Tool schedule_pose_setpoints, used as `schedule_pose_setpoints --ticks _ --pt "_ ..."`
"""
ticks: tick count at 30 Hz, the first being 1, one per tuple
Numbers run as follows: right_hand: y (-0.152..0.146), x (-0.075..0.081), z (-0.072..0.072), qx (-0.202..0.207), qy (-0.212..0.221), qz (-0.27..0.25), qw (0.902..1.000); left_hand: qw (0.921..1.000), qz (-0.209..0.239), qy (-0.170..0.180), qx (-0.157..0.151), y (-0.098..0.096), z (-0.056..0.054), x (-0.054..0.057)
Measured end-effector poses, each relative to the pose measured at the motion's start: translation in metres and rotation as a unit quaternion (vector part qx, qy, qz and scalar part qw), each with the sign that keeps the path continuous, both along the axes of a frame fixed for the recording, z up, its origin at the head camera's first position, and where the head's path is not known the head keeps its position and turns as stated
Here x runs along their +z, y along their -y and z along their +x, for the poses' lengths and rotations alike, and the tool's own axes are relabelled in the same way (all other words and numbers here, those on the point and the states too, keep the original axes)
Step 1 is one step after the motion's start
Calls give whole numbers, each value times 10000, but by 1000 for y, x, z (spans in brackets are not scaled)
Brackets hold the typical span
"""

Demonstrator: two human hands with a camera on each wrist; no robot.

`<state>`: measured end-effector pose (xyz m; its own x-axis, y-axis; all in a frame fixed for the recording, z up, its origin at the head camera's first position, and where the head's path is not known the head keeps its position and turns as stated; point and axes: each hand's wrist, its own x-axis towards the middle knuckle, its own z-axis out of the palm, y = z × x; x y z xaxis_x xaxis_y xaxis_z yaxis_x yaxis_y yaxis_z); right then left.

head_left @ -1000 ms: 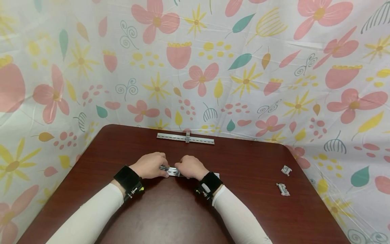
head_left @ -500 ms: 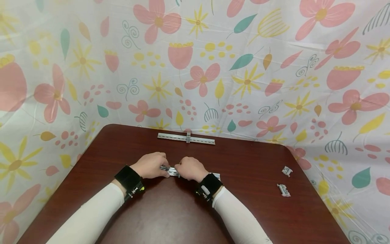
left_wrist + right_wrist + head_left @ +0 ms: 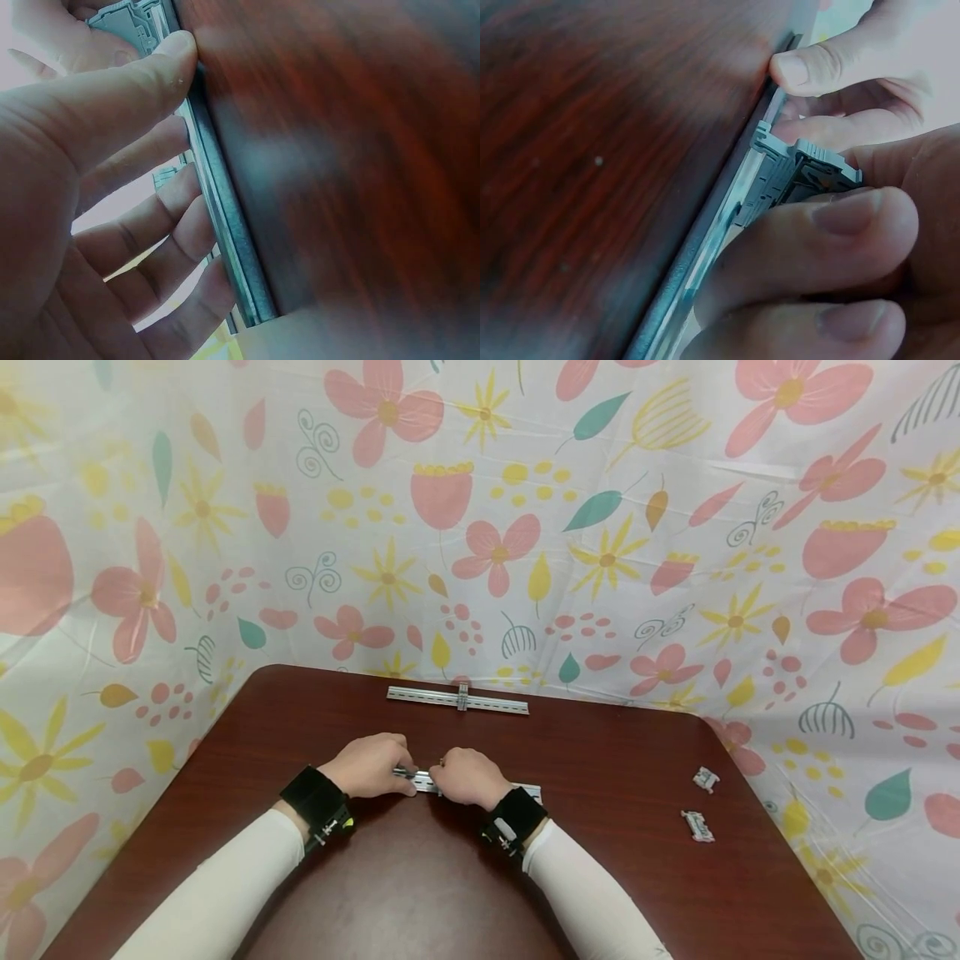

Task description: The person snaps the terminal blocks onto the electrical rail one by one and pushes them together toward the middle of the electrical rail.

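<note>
A slotted metal DIN rail (image 3: 424, 782) lies on the table in front of me, partly covered by both hands. My left hand (image 3: 371, 766) grips its left part, with the thumb (image 3: 176, 52) on the near edge and the fingers along the far edge. A grey terminal block (image 3: 774, 176) stands across the rail, its foot at the near edge. My right hand (image 3: 471, 775) pinches this block, its fingers curled and covering much of it. In the left wrist view the block (image 3: 126, 28) shows just beyond the left thumb.
Toward the back edge of the brown table (image 3: 600, 760) lies a second rail (image 3: 495, 703) with a terminal block (image 3: 462, 696) mounted on it. Two loose terminal blocks, one farther back (image 3: 705, 779) and one nearer (image 3: 698, 827), lie at the right. A flower-patterned curtain (image 3: 480, 527) hangs behind.
My right hand has shifted very slightly toward me at the terminal block. The left hand keeps its grip on the rail in the same place.
</note>
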<state>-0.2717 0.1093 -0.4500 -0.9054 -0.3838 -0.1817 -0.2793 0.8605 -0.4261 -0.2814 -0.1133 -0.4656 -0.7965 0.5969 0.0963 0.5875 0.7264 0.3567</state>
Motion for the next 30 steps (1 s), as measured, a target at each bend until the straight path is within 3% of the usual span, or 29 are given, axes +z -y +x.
schedule_pose_setpoints --ticks 10,16,20,30 --pt "2 -2 2 -24 -265 238 9994 9998 -115 29 -140 2 1 5" --pt "3 -1 4 -21 -330 370 9988 9993 -184 271 -184 9 0 12" --pt "4 -3 5 -37 -369 415 9984 9988 -230 436 -57 14 -2 14" --pt "4 -5 6 -33 -486 438 9979 9991 -230 340 -92 17 -2 12"
